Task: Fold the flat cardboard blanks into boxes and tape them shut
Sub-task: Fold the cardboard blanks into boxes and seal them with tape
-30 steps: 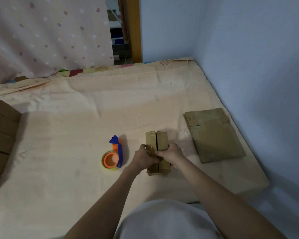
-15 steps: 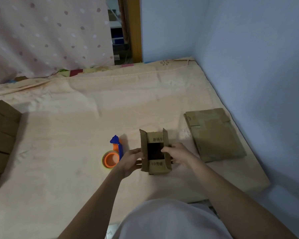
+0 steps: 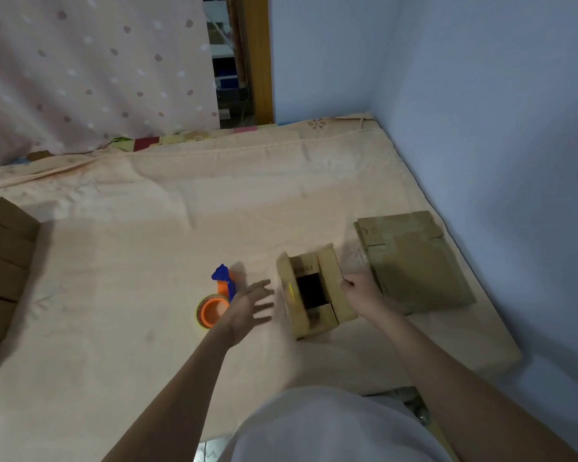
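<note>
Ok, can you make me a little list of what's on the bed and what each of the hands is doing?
box: small cardboard box, top flaps open, dark inside, standing on the bed sheet
left hand: open, fingers spread, beside the box, blurred, holding nothing
right hand: fingers curled against the box's right flap
tape: orange and blue tape dispenser, lying left of the box
flat blanks: stack right of the box, near the wall
finished boxes: pile at the left edge

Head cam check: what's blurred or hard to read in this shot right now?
Head view: the left hand and the box's near left flap are motion-smeared; the right hand, tape dispenser and flat blanks read sharp; lighting is dim with soft shadows; wide-angle bends the edges.
</note>
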`<state>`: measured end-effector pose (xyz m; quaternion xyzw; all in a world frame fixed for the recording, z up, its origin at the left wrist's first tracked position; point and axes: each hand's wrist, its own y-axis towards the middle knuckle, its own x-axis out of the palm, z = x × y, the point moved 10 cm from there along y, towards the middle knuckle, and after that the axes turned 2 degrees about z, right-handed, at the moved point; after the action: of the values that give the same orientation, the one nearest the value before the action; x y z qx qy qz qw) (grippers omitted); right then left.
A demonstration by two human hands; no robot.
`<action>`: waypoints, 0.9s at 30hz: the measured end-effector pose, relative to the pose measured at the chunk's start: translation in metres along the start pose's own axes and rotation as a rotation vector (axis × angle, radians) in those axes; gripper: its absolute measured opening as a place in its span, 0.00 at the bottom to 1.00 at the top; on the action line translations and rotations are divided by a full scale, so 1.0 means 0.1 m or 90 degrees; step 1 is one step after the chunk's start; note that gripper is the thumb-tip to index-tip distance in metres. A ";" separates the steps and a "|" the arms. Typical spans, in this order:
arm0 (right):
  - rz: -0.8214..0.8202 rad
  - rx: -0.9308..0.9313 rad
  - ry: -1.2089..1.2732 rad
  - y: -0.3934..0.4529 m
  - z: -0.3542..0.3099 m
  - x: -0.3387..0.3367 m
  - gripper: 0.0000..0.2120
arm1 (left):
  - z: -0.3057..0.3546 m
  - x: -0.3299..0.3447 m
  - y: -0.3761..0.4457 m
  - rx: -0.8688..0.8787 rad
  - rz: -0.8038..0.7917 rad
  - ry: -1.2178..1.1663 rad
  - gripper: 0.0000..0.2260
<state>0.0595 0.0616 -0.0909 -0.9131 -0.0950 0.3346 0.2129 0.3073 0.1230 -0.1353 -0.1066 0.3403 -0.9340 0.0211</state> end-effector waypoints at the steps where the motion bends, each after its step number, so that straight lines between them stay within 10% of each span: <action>1: 0.005 -0.041 -0.062 0.03 -0.13 -0.04 0.18 | 0.13 -0.07 0.00 0.036 0.054 0.007 0.21; 8: 0.000 -0.191 -0.279 0.12 -0.60 -0.11 0.06 | 0.36 -0.02 0.17 0.039 0.148 0.230 0.15; 13: 0.182 -0.058 -0.217 0.10 -0.23 -0.38 0.47 | 0.18 0.26 0.24 -0.029 0.124 0.265 0.05; 17: 0.121 0.189 0.012 0.10 0.39 -0.29 0.26 | 0.21 0.36 0.33 -0.059 0.134 0.273 0.09; 23: -0.013 0.234 -0.046 0.17 0.45 -0.09 0.40 | 0.26 0.58 0.38 -0.081 0.118 0.478 0.23; 27: 0.012 0.216 -0.195 0.19 0.37 -0.07 0.31 | 0.34 0.66 0.33 -0.024 0.184 0.593 0.16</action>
<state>0.0303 0.0544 -0.1212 -0.8034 -0.0602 0.4824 0.3438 0.2489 0.0682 -0.1187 0.3707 0.3417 -0.8636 -0.0061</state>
